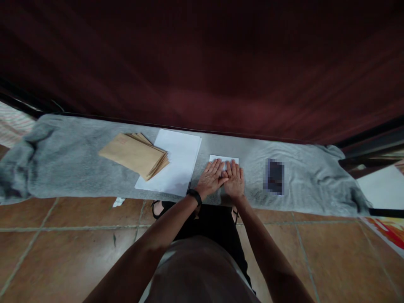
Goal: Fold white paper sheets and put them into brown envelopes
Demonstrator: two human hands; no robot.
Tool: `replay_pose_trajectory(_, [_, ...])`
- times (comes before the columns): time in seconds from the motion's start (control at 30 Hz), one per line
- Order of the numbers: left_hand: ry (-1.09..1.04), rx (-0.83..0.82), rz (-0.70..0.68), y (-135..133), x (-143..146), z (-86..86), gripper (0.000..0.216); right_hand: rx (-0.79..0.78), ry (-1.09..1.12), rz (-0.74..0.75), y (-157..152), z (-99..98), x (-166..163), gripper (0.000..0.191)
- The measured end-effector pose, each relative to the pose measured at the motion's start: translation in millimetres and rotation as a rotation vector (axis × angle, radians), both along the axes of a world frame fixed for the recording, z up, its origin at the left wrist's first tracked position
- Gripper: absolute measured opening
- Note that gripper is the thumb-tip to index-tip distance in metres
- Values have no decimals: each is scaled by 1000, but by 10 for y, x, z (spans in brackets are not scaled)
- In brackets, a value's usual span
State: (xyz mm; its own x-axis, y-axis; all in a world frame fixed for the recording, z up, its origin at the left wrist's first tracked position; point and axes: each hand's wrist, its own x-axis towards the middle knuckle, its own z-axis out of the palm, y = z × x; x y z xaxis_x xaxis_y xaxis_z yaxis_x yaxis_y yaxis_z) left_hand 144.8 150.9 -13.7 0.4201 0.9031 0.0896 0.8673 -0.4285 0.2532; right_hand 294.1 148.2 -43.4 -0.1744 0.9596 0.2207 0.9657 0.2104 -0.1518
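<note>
A small white piece of paper (223, 157), apparently folded, lies on the grey cloth in front of me. Both hands press down on it, side by side, and cover most of it. My left hand (210, 178) is flat with fingers stretched out, its thumb reaching across to the right hand. Flat too, my right hand (234, 180) rests with its fingers pointing away from me. To the left of my hands is a stack of white paper sheets (179, 164), and several brown envelopes (135, 155) lie fanned partly over it.
The grey cloth (75, 160) covers a long narrow surface. A blurred-out dark object (274, 176) sits on it to the right. Behind hangs a dark red curtain (202, 75). A scrap of white paper (118, 202) lies on the tiled floor (78, 248).
</note>
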Motion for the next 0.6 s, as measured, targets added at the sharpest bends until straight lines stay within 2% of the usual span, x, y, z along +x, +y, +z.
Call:
replay_pose_trajectory(0.17, [29, 24, 48, -30, -136, -30, 61, -10, 15, -51, -3, -4, 118, 56])
replay_pose_trajectory(0.33, [50, -13, 90, -36, -114, -37, 63, -14, 32, -83, -10, 54, 295, 56])
replay_pose_trajectory(0.43, [49, -18, 87, -25, -95, -30, 63, 10, 57, -85, 64, 126, 250, 57])
replay_pose_trajectory(0.5, [54, -22, 96, -21, -87, -22, 63, 9, 84, -20, 142, 163, 146, 56])
replay_pose_trajectory(0.6, [75, -33, 95, -19, -79, -16, 62, -48, 101, 165, 254, 176, -38, 54])
